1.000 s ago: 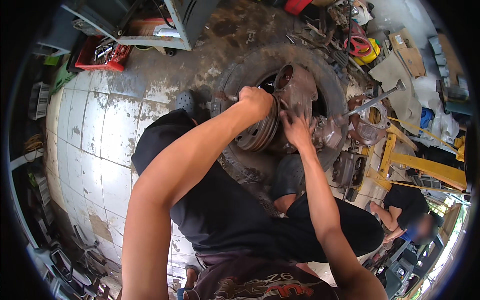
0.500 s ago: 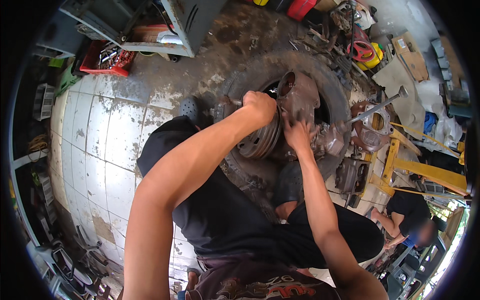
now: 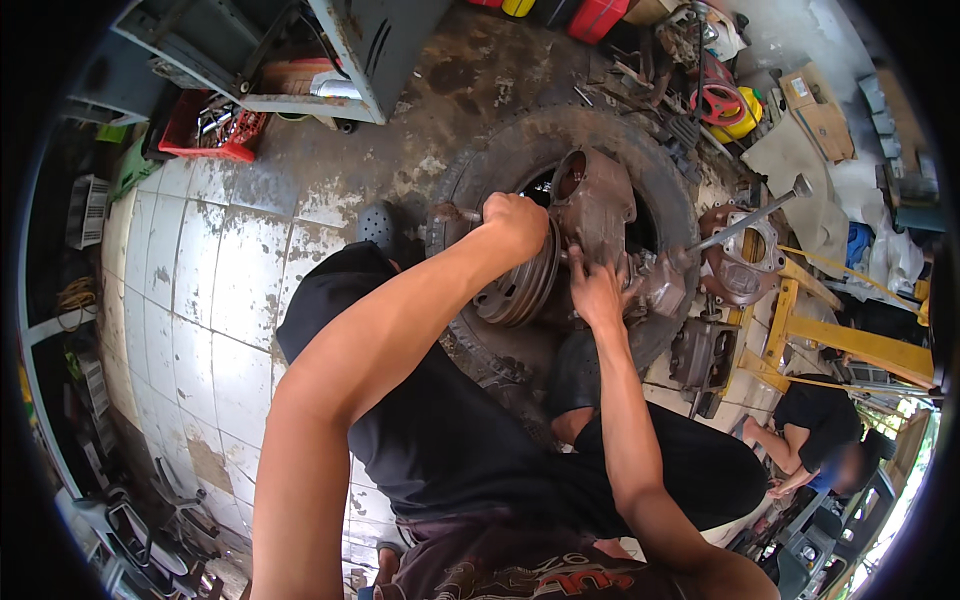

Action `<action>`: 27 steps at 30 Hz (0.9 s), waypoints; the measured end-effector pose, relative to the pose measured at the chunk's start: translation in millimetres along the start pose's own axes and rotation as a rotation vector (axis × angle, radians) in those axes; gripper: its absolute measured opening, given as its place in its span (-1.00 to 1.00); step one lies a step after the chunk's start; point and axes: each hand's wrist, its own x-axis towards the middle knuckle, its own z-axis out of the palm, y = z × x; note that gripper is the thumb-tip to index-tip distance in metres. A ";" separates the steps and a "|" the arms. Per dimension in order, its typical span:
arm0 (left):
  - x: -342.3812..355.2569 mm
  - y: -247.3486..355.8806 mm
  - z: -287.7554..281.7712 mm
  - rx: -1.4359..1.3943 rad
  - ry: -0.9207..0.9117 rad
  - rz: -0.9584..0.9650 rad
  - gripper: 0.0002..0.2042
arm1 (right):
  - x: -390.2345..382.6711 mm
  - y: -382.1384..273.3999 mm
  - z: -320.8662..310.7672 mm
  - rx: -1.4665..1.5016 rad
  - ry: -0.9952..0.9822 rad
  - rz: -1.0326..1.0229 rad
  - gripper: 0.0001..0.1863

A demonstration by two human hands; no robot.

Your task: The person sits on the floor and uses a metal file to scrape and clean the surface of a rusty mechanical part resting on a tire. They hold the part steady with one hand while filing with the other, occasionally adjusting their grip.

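Note:
A rusty brown metal housing (image 3: 592,205) with a round opening at its top rests on a large tyre (image 3: 490,165). On its left side is a grooved round pulley (image 3: 520,290). My left hand (image 3: 517,222) is closed in a fist over the pulley's upper edge; what its fingers grip is hidden. A short rusty stub (image 3: 455,213) sticks out to the left of that fist. My right hand (image 3: 600,292) lies against the housing's lower part, fingers apart, near a smaller grey metal part (image 3: 662,288).
A long metal rod (image 3: 750,215) slants up to the right over another rusty casting (image 3: 742,252). Beyond it stands a yellow frame (image 3: 850,348). A red crate of tools (image 3: 225,145) sits at upper left. Another person (image 3: 815,425) crouches at far right.
My right hand has shifted slightly down and its fingers have moved on the housing. My left fist stays nearly in place, a little lower. The view has tilted slightly.

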 end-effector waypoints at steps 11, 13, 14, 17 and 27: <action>8.0 10.6 -2.3 0.012 -0.040 0.028 -0.74 | 9.6 9.6 6.8 0.004 0.073 -0.084 -0.41; 5.1 10.1 2.4 -0.014 -0.048 0.018 -0.74 | 12.7 10.2 10.2 -0.075 0.000 -0.032 -0.41; 5.8 2.0 2.0 -0.025 -0.039 -0.006 -0.74 | 5.6 3.6 10.3 -0.052 -0.001 -0.023 -0.42; 0.8 -1.1 7.7 -0.029 -0.035 -0.016 -0.74 | -11.2 -4.0 5.4 0.016 0.018 0.008 -0.42; 0.4 -9.3 3.7 -0.019 0.016 -0.027 -0.75 | 8.5 -3.4 12.3 -0.011 -0.002 0.050 -0.32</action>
